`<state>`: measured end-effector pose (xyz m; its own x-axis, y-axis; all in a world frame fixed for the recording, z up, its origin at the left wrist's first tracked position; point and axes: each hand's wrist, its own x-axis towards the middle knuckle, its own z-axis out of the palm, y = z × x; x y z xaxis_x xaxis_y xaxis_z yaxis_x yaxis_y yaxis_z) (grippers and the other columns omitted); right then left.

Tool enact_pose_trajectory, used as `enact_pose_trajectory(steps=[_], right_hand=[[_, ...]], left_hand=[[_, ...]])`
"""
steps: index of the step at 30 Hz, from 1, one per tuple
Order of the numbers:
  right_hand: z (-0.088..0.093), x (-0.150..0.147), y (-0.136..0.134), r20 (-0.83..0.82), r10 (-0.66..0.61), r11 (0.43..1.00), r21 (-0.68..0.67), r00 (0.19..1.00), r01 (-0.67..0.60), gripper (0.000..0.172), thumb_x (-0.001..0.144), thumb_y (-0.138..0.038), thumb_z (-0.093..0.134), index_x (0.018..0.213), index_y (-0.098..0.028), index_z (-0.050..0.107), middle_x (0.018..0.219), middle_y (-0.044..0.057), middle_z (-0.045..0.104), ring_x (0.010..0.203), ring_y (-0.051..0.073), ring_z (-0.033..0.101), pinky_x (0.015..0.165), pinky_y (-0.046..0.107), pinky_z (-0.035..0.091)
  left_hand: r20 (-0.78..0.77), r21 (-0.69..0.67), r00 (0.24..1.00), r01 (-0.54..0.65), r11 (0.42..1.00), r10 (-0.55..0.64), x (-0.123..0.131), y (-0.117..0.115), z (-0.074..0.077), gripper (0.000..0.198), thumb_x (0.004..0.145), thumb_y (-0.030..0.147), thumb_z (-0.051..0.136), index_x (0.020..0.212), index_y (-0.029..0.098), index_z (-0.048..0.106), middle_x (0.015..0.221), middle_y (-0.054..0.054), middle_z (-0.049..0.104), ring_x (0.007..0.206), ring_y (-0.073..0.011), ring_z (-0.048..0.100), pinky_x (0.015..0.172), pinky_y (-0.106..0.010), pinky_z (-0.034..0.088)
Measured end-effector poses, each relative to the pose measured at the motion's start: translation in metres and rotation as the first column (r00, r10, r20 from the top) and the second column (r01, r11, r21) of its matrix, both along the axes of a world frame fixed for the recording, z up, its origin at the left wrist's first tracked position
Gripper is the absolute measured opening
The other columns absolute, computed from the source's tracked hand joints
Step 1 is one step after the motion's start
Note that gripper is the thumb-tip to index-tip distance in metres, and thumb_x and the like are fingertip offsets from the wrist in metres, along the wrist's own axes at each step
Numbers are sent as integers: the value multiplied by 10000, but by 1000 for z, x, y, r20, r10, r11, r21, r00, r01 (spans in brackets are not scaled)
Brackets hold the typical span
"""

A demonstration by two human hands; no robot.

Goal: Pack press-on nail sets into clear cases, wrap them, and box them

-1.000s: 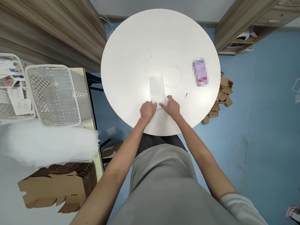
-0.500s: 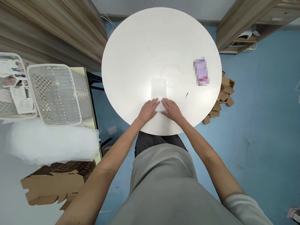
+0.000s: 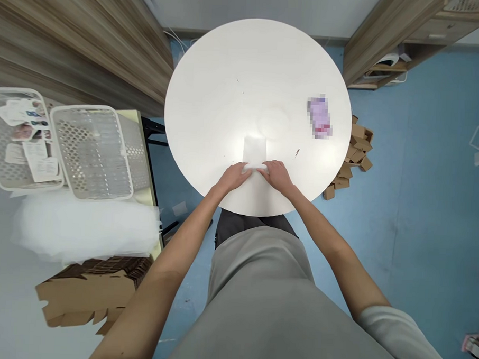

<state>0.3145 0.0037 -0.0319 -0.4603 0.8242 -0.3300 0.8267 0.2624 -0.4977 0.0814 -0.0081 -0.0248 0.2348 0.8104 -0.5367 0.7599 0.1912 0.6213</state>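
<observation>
A thin white packing sheet [image 3: 255, 147], slightly translucent, lies flat on the round white table [image 3: 212, 67] near its front edge. The near end of the sheet forms a thick rolled or folded white bundle. My left hand [image 3: 235, 175] grips the left end of that bundle, fingers over the top and thumb on the near side. At the right end, my right hand [image 3: 278, 176] has hold of it in the same way. Whatever the bundle may wrap is hidden.
A blurred purple item [image 3: 320, 117] lies on the table's right side. Small cardboard boxes [image 3: 358, 147] are piled on the floor beyond. On the left stand white baskets [image 3: 92, 152], a stack of white packing sheets [image 3: 86, 226] and flattened cardboard boxes [image 3: 87, 294].
My fingers were lying flat over the sheet's near end; now they are curled round its bundle. The flat part of the sheet looks shorter.
</observation>
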Motion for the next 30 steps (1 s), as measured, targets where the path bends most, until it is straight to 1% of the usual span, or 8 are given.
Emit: enact_pose_trajectory(steps=[3,6,11,17,23,26,28,30], right_hand=[[-8,-12,15,53,-110,994,-11,993,110,703,1191,-620,266,1314,-107,731,1181,228,803,1204,390,706,1118,560,527],[-18,-20,29,99,-233,972,-10,967,235,674,1194,-593,264,1344,-106,705,1239,254,761,1218,407,689,1093,592,535],[-24,-31,38,17,-253,963,104,967,249,467,1183,-392,369,1483,-157,640,1466,248,667,1373,410,616,1146,628,509],[-16,-30,17,-5,-52,994,100,999,52,417,1154,-253,423,1493,-122,627,1636,232,601,1573,356,523,1288,568,432],[-15,-22,8,0,20,999,42,1000,-20,586,1095,-344,615,1616,-94,518,1803,262,384,1712,383,354,1323,601,417],[-15,-30,7,13,-14,999,38,1000,13,581,1119,-379,550,1612,-73,518,1785,287,402,1696,410,379,1296,616,447],[-12,-37,8,25,-43,998,45,999,42,592,1125,-418,527,1597,-62,522,1764,304,428,1667,432,420,1269,620,473],[-6,-44,11,53,-73,997,34,996,72,578,1133,-428,501,1573,-53,528,1712,327,493,1604,439,500,1222,601,518]], left_hand=[[-106,4,988,-111,994,110,10,10,-3,408,1116,481,485,1025,193,760,1030,-165,790,979,-350,746,884,-450,567],[-154,22,971,-181,983,183,20,18,-10,301,1095,399,538,939,224,727,935,-140,755,950,-347,718,861,-452,543],[-178,110,946,-256,960,273,33,29,-14,221,1046,285,628,1238,212,708,1282,-160,739,1140,-355,705,937,-482,570],[-121,272,985,148,951,-119,39,26,-7,493,970,56,472,1419,135,658,1587,-231,608,1485,-388,584,1235,-563,459],[-108,264,971,236,935,-214,21,15,-4,675,902,73,531,1568,173,589,1745,-182,502,1617,-357,486,1378,-593,318],[-56,259,996,88,962,-77,21,5,-4,634,966,147,528,1596,197,559,1766,-163,481,1643,-344,455,1350,-599,385],[-12,224,985,-164,961,171,24,-3,-5,631,1000,231,569,1628,188,515,1750,-189,491,1624,-346,481,1318,-588,445],[56,34,888,-459,888,457,28,-9,-5,597,1044,293,573,1625,176,499,1657,-220,583,1514,-331,606,1251,-559,525]])
